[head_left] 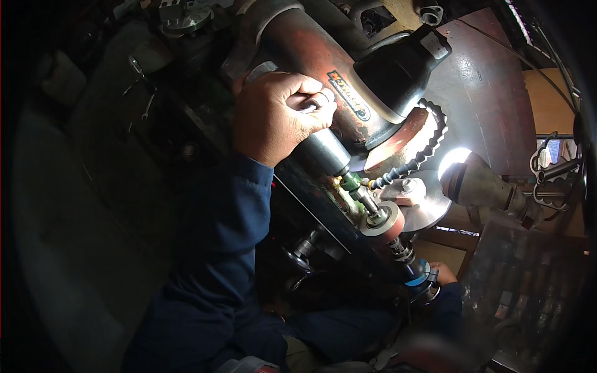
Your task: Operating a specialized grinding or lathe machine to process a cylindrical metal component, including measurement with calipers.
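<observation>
The left hand (278, 115) has its fingers closed around the grey handle (323, 149) above the spindle (379, 217), and the right hand (440, 273) grips the blue knob (418, 276) below, so a loose sleeve (236, 211) could catch on the spindle.

left hand (277, 115) grips handle (323, 149) | right hand (443, 273) low by spindle (404, 252)

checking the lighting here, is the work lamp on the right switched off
No: the cone-shaped work lamp shines bright white toward the round metal disc, beside the black segmented hose.
</observation>
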